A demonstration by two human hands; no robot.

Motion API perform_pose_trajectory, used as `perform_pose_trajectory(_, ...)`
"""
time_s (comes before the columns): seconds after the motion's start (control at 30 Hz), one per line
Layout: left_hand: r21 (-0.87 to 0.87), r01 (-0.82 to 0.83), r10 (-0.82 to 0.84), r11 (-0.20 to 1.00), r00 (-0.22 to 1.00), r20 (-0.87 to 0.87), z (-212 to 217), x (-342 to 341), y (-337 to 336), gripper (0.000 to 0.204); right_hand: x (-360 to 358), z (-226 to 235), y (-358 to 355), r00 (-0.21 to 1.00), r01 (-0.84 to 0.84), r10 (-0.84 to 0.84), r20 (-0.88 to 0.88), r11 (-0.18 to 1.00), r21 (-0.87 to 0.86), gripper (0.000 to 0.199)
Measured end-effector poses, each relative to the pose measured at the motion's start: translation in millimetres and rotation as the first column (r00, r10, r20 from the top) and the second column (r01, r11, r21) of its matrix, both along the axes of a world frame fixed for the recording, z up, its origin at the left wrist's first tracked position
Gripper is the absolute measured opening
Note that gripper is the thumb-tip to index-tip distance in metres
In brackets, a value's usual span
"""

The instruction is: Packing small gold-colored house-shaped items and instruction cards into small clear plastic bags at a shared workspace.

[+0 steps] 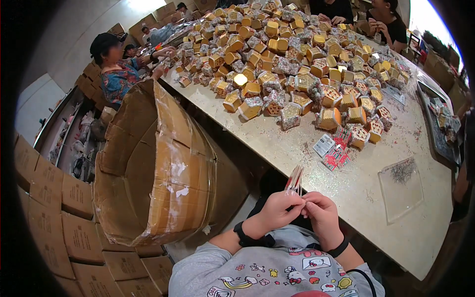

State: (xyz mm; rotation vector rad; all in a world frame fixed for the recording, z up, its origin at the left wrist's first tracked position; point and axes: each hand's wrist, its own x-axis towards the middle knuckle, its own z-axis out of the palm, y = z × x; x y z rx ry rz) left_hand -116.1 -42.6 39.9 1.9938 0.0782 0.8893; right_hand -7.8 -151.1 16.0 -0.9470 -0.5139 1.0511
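Close to my body at the table's near edge, my left hand (278,209) is closed around a thin stack of cards (295,179), which stands up edge-on from the fingers. Touching it, my right hand (322,213) pinches thumb and fingers together at the lower end of the stack; what lies in that pinch is too small to make out. Beyond my hands, several red and white cards (337,157) lie loose on the table (287,143). A big heap of small gold house-shaped ornaments (330,119) with glittery, speckled roofs covers the far part.
A clear shallow plastic tray (401,208) with thin wire pieces (403,172) lies at right, beside a dark tray (438,131) holding packets. A large open cardboard box (180,163) stands left, near stacked cartons (81,237). A person in a patterned shirt (118,79) and other people work around the table.
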Motion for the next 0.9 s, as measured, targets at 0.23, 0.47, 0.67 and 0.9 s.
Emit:
perform_pose_trajectory(0.23,-0.034,0.026,-0.032,0.999,0.986,-0.166,-2,-1,-2,0.004,-2,0,0,0.990,0.051,-0.048,-0.130,0.998,0.020,0.006)
perform_pose_trajectory(0.47,-0.045,0.024,-0.024,0.999,1.000,0.002,-9,1,-2,0.011,-4,-2,-2,0.998,-0.055,0.057,-0.036,0.996,0.066,0.014)
perform_pose_trajectory(0.67,-0.005,-0.059,0.060,0.998,0.996,0.067,-18,0,2,0.013,-7,-7,0,0.997,0.016,-0.013,-0.081,0.999,0.035,0.012)
perform_pose_trajectory(0.9,0.026,-0.045,0.043,0.999,0.996,0.072,-18,3,0,0.014,-7,-9,-1,0.995,0.050,-0.043,-0.093,0.996,0.069,0.010)
